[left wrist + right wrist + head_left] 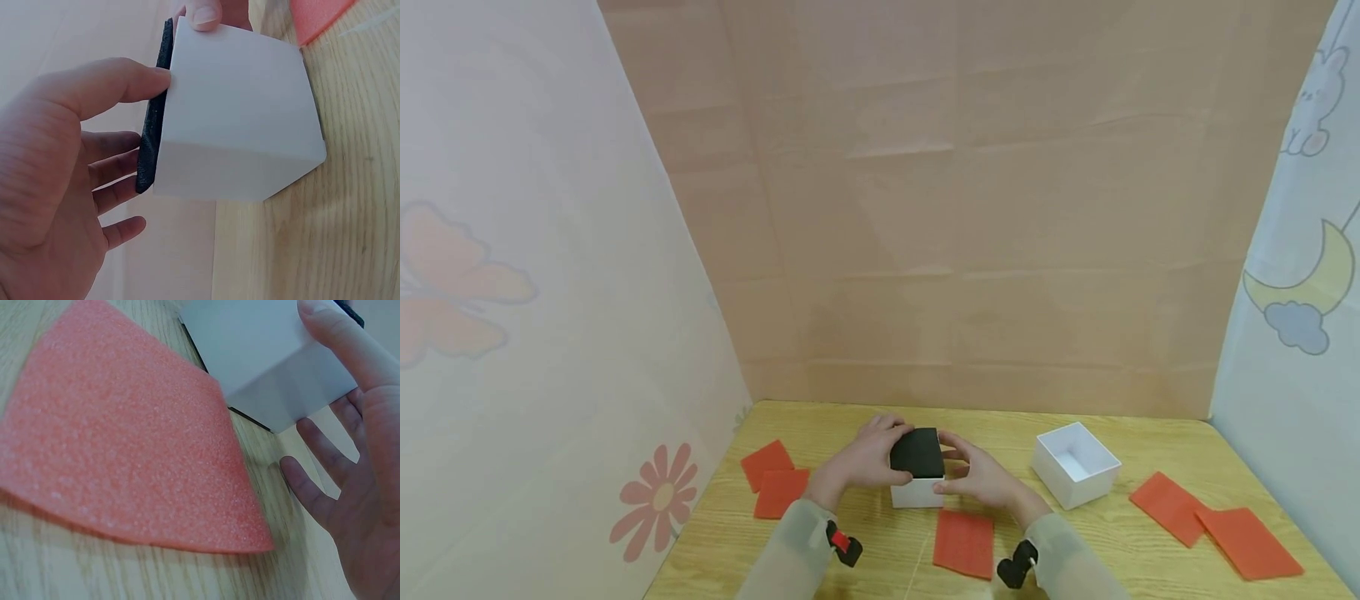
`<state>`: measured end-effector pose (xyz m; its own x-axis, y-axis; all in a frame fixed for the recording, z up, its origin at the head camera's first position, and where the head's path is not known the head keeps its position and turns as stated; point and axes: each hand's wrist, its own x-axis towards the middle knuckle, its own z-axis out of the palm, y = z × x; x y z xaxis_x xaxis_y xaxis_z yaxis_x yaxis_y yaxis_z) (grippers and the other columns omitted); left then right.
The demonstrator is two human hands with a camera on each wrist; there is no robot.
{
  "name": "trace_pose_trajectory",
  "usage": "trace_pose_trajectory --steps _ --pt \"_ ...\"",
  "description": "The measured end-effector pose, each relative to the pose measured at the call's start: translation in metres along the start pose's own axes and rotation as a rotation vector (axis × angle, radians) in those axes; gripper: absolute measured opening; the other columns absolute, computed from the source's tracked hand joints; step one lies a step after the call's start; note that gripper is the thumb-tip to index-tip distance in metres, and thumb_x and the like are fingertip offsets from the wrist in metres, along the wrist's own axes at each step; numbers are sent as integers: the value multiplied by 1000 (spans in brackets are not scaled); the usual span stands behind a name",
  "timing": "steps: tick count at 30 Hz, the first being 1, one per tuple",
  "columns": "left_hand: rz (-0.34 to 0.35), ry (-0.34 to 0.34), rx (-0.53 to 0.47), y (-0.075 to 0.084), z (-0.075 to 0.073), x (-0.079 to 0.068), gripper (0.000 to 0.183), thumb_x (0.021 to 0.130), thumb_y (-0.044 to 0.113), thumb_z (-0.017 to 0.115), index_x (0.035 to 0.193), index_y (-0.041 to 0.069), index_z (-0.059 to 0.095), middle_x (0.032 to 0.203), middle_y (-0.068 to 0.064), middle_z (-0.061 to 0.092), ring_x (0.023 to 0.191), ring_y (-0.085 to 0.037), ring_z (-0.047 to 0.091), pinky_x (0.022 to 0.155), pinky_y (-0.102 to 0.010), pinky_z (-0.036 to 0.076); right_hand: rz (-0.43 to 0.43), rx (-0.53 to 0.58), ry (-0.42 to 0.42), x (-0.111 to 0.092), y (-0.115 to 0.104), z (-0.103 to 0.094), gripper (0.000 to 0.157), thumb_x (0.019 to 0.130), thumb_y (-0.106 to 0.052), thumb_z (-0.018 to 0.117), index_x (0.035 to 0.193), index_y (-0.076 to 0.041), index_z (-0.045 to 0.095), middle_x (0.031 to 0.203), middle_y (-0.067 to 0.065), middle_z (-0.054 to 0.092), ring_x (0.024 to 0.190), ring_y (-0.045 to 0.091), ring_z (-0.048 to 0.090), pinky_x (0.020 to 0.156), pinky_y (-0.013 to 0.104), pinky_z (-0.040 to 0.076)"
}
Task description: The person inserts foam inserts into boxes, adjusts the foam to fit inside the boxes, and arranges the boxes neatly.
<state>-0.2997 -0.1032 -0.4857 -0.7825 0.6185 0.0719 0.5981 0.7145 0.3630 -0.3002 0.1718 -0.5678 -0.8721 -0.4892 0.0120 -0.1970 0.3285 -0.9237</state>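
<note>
White box [917, 492]: mostly covered in the head view by the black foam sheet [917, 452] on top and a hand at 3 and 9 o'clock; its inside is hidden.
Left hand [56, 181]: palm cut off at the wrist view's 7 o'clock edge.
Right hand [359, 481]: cut off at 3 to 5 o'clock; fingertips behind the box are unseen.
Nearest red foam sheet [119, 444]: runs off the right wrist view at 9 o'clock.
Forearms: cut off at 6 o'clock in the head view.
</note>
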Motion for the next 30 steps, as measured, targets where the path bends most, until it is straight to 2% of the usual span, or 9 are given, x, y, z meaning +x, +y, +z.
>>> trace_pose_trajectory --steps 12,16,21,30 --pt "40 -5 51 -1 -11 1 79 91 38 82 159 12 52 151 -2 51 136 -24 46 114 -47 43 -19 -12 4 0 -5 1 98 92 -30 88 169 -14 30 168 16 39 141 42 52 109 56 51" --pt "40 -14 61 -1 -11 0 77 91 36 83 157 10 54 150 -3 52 135 -25 46 113 -47 43 0 -9 5 0 -6 1 100 91 -31 88 170 -13 29 168 18 38 139 43 54 108 56 51" --pt "30 -27 30 -1 -8 0 76 92 34 82 157 9 54 152 -5 51 137 -25 44 114 -48 43 3 -1 7 0 -6 0 101 91 -31 89 170 -11 28 167 21 39 138 45 54 108 58 51" --pt "7 -33 -36 -4 0 -1 79 92 37 82 160 10 50 156 -4 49 138 -23 45 112 -43 47 -34 -3 -2 1 -2 1 100 92 -28 89 169 -9 29 166 21 40 139 44 54 109 58 50"
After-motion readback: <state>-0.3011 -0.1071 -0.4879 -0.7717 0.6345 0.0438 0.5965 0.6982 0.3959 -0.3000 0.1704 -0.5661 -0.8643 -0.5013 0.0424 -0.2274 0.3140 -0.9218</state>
